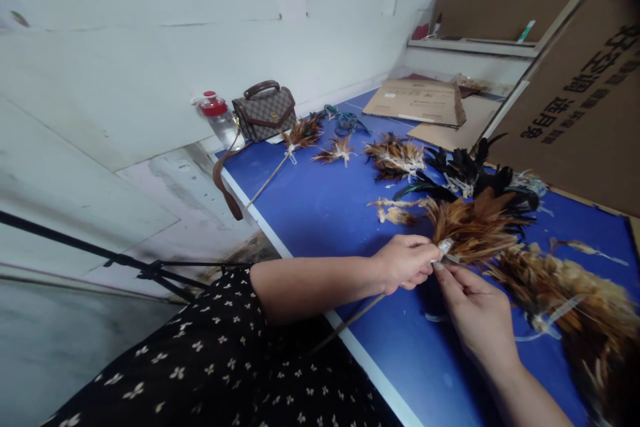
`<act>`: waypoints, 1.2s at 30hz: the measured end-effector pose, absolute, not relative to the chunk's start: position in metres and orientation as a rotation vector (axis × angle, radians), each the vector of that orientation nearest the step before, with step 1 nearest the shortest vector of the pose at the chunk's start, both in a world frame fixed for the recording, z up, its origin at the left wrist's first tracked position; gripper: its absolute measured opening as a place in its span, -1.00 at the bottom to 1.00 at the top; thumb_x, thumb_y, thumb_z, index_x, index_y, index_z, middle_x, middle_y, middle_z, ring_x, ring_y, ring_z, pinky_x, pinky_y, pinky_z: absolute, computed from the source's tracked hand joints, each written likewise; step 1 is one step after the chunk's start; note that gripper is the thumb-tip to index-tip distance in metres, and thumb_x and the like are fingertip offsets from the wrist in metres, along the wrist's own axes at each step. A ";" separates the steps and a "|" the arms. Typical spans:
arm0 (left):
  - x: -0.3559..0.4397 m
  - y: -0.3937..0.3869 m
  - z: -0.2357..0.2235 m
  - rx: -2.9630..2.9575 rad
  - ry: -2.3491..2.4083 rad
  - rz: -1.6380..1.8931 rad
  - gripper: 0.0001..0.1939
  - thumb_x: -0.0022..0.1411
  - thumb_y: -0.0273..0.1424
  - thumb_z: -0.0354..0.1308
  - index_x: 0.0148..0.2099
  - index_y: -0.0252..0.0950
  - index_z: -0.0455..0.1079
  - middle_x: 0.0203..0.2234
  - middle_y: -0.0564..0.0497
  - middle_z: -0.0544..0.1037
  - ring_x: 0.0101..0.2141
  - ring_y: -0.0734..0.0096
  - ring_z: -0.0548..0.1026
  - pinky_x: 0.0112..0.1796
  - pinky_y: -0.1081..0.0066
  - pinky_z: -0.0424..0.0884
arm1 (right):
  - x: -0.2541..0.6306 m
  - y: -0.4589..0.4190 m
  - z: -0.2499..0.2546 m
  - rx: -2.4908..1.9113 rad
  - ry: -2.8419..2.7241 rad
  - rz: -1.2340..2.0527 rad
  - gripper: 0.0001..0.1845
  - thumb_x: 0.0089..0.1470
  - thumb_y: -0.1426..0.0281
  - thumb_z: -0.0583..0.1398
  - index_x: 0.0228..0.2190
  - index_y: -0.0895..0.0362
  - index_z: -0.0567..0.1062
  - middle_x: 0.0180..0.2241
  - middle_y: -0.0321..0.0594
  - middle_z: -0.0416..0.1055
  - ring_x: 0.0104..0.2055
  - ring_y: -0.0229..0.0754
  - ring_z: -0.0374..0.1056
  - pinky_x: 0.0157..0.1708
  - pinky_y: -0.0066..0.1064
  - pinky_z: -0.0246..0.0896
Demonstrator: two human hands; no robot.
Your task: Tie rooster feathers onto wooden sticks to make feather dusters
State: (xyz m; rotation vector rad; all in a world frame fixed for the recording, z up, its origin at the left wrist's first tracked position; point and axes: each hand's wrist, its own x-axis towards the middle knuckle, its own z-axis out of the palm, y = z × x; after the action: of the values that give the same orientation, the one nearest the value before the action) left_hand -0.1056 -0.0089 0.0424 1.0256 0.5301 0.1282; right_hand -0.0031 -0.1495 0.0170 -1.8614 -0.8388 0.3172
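Observation:
My left hand [404, 261] is closed round the thin stick [350, 320] of a feather duster, just below its head of brown and black feathers [475, 227]. My right hand [475, 310] pinches the pale tape-wrapped base [445, 248] of the feathers with thumb and forefinger. The duster lies tilted over the blue table [320, 207], its stick running back toward my body. Loose brown feather bundles [575, 307] lie just right of my right hand.
Several feather bunches [395, 157] and another stick duster [295, 140] lie further back on the table. A patterned handbag [264, 112] and a red-capped bottle [220, 117] stand by the wall. Cardboard boxes [585, 93] rise at right; flat cardboard [417, 101] lies behind.

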 end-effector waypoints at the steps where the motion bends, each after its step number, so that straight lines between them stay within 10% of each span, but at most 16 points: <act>1: -0.106 -0.009 0.042 1.025 0.531 0.134 -0.76 0.30 -0.28 0.28 -0.27 -0.17 0.25 -0.62 0.28 0.21 -0.70 0.67 0.03 -0.60 0.51 -0.20 | -0.003 -0.150 0.017 -1.853 -0.836 0.323 -0.50 0.12 -0.11 0.40 -0.39 0.09 0.75 -0.44 -0.15 0.61 -0.43 -0.08 0.48 -0.46 -0.39 0.38; 7: -0.109 -0.011 0.043 0.988 0.472 0.063 -0.71 0.27 -0.27 0.35 -0.25 -0.16 0.24 -0.59 0.28 0.22 -0.68 0.68 0.03 -0.58 0.52 -0.21 | 0.000 -0.155 0.011 -1.632 -0.680 0.487 -0.26 0.20 -0.23 0.43 -0.63 0.06 0.39 -0.63 -0.34 0.19 -0.56 -0.28 0.06 -0.60 -0.40 0.00; 13: -0.112 -0.019 0.044 1.059 0.440 0.048 -0.75 0.38 -0.29 0.28 -0.27 -0.19 0.27 -0.58 0.26 0.24 -0.66 0.68 0.05 -0.59 0.53 -0.15 | -0.006 -0.144 0.023 -1.430 -0.377 0.672 -0.18 -0.18 -0.21 0.64 -0.68 0.03 0.29 -0.68 -0.49 0.00 -0.63 -0.37 -0.11 -0.67 -0.41 -0.14; 26: -0.108 -0.025 0.012 1.269 0.505 0.428 -0.71 0.51 -0.25 0.28 0.14 -0.22 0.33 -0.43 0.13 0.59 -0.62 0.60 0.38 -0.49 0.54 0.29 | -0.009 -0.142 0.016 -1.452 -0.381 0.540 -0.19 -0.11 -0.18 0.64 -0.67 0.03 0.30 -0.67 -0.45 0.08 -0.62 -0.35 -0.02 -0.64 -0.40 -0.07; 36: -0.104 -0.024 0.023 1.176 0.520 0.380 -0.82 0.46 -0.31 0.30 -0.02 -0.24 0.40 -0.50 0.15 0.58 -0.71 0.62 0.29 -0.61 0.53 0.17 | -0.008 -0.143 0.018 -1.580 -0.423 0.479 -0.14 -0.11 -0.33 0.57 -0.69 0.06 0.33 -0.69 -0.36 0.15 -0.61 -0.34 0.00 -0.64 -0.40 -0.17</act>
State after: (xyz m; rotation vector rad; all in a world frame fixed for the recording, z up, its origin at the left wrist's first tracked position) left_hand -0.1036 -0.0240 0.0227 1.1761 0.5198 0.3798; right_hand -0.0080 -0.1425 0.0177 -1.5797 -0.4234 0.4793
